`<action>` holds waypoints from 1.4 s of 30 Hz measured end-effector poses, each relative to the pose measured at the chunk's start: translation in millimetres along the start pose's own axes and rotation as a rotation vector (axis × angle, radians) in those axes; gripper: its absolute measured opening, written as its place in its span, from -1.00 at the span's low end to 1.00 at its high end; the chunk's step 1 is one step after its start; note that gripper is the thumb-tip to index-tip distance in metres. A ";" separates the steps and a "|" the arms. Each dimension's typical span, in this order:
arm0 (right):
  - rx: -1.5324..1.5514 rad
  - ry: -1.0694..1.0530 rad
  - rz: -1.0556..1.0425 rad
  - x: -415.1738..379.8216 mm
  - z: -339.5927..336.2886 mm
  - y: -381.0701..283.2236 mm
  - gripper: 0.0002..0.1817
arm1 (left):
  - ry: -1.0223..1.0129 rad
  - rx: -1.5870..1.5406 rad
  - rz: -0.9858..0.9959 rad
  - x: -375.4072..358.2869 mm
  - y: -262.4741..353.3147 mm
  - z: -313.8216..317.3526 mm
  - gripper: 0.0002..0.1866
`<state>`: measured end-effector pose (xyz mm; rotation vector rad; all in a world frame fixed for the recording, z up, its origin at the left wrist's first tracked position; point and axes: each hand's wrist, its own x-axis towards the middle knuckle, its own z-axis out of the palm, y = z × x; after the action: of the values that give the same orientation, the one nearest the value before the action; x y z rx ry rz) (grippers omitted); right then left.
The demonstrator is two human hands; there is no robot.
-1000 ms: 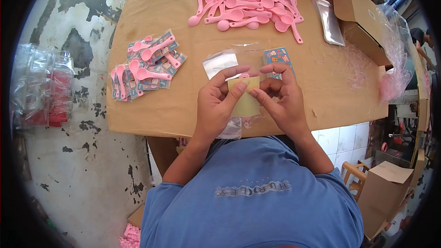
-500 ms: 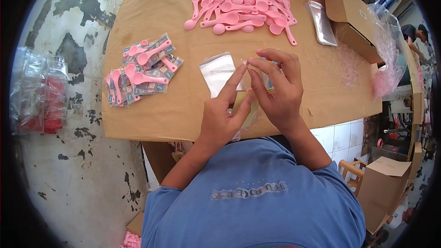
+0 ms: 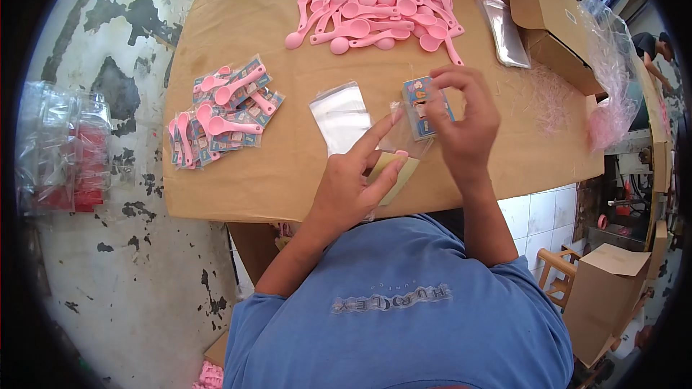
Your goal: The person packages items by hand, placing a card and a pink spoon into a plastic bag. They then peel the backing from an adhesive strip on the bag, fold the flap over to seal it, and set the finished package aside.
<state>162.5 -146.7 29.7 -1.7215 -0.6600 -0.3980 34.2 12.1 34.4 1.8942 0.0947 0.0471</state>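
My left hand [image 3: 353, 184] pinches a clear plastic bag [image 3: 393, 126] that holds a pale yellow card [image 3: 396, 176]; a bit of pink shows at the card's top edge. To its right, my right hand [image 3: 465, 119] is raised and slightly blurred, thumb and fingers apart, with nothing visible between them. A stack of blue printed cards [image 3: 418, 104] lies partly behind it. Flat clear bags [image 3: 341, 121] rest left of my left hand. Packed pink spoons on blue cards [image 3: 223, 115] lie in a pile at the table's left.
A large heap of pink spoons [image 3: 375, 3] covers the table's far middle. More clear bags [image 3: 504, 32] lie beside an open cardboard box [image 3: 551, 29] at the right, near pink shreds [image 3: 551, 104]. Another person [image 3: 652, 54] is at the far right.
My right hand has moved away from the bag, to the right, and its fingers have opened. The stack of blue cards now shows. My left hand keeps its hold.
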 end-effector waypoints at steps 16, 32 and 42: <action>0.527 -0.411 0.563 -14.8 -20.5 -19.3 -0.84 | 0.195 -0.619 0.024 7.4 -16.2 0.0 -0.75; 0.533 -0.462 0.535 -20.7 1.5 -19.2 -0.83 | 0.217 -0.615 -0.008 -0.2 -12.4 -16.9 -0.74; 0.756 -0.499 0.486 -24.4 -16.5 -10.8 -0.92 | 0.144 -0.479 0.242 -9.1 -22.2 -21.4 -0.84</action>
<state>138.1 -166.2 27.9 -1.1740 -0.6044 0.5822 22.5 38.5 20.3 1.4129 -0.0469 0.3420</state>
